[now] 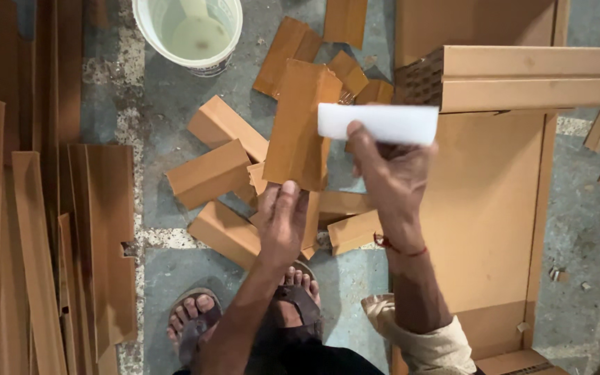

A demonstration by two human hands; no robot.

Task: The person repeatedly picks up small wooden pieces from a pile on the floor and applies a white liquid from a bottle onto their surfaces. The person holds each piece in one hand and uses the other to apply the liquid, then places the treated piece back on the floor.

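Your left hand (pixel 280 221) pinches the lower edge of a folded cardboard piece (pixel 301 125), thumb on top, holding it upright and tilted over the floor (pixel 355 278), apparently so its face is open to you. Your right hand (pixel 390 173) grips a white block (pixel 378 123) between thumb and fingers, just beside the cardboard's right edge, level with its upper half. Below lie scattered cardboard pieces (pixel 211 173); a white bucket (pixel 189 31) stands farther off, and a large flat cardboard sheet (pixel 480 208) lies to the right.

Cardboard workshop: my worn grey concrete floor (pixel 355 278) littered with folded brown cardboard pieces (pixel 210 173), stacked long brown cardboard strips (pixel 36 250), white plastic paste bucket (pixel 148 28).
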